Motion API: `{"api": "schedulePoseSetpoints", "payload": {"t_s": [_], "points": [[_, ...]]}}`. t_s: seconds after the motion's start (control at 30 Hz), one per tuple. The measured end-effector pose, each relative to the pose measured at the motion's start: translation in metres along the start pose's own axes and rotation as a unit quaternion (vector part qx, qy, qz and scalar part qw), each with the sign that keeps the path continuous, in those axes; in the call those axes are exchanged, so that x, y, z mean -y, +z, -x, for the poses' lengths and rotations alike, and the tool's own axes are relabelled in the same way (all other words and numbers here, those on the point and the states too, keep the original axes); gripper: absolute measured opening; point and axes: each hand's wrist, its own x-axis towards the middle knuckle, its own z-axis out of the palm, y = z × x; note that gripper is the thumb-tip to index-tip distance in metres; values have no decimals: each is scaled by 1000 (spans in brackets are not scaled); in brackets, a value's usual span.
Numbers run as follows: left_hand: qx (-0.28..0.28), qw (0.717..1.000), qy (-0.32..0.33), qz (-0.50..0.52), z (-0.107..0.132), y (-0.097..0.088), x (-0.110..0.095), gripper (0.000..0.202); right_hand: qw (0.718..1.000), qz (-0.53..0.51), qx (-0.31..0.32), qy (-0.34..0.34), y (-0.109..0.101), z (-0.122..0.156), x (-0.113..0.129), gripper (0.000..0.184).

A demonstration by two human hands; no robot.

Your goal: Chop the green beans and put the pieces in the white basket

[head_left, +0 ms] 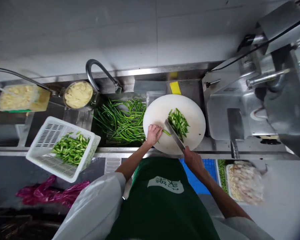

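Note:
My left hand (pixel 154 134) is closed over a long green pepper (pixel 166 132) near the left side of a round white cutting board (pixel 152 110). The pepper's end sticks out to the right, toward the blade. In my right hand (pixel 190 157) is the handle of a cleaver (pixel 174 135), its blade slanting up and left across the board. Sliced green peppers (pixel 178 122) lie heaped just right of the blade. Whole green peppers (pixel 125 116) fill the sink left of the board.
A white basket (pixel 46 163) with cut peppers (pixel 71 149) rests over the counter's left edge. Behind it stands a pot of pale slices (pixel 78 94) beside a faucet (pixel 100 68). A second cleaver (pixel 235 123) lies on the metal slicing machine (pixel 220 116) at right.

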Motion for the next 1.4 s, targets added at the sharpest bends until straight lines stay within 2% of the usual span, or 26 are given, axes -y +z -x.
{"api": "schedulePoseSetpoints", "payload": {"t_s": [0.1, 0.27, 0.37, 0.53, 0.73, 0.9, 0.97, 1.1, 1.17, 1.3, 1.4], "points": [[28, 999, 28, 4, 5, 8, -2, 22, 999, 32, -6, -23, -10, 5, -6, 24], [56, 997, 48, 3, 1, 15, 0, 27, 995, 81, 19, -47, -22, 12, -16, 25], [67, 996, 54, 11, 0, 16, 2, 28, 994, 91, 39, -51, -23, 1, -13, 28], [75, 996, 48, 25, 2, 17, 4, 29, 993, 90, 40, -65, -23, -35, 5, 28], [68, 996, 46, 19, 3, 20, 3, 27, 993, 85, 25, -73, -29, -32, -6, 31], [71, 996, 54, 17, 1, 15, -1, 26, 996, 59, 30, -65, -26, -51, 12, 32], [48, 998, 37, 29, 5, 7, -1, 25, 996, 54, 18, -61, -28, -60, 19, 32], [-93, 992, -81, 19, 22, -14, 7, 27, 996, 66, 8, -52, -39, -58, 13, 32], [-125, 985, -119, 15, 32, -17, 9, 27, 996, 76, 4, -56, -43, -52, 7, 32], [-64, 993, -89, 39, 38, -5, 4, 22, 990, 104, 0, -93, -44, -46, 4, 30], [-34, 996, -78, 38, 33, 7, -1, 24, 987, 123, 6, -107, -39, -53, 12, 29]]}}
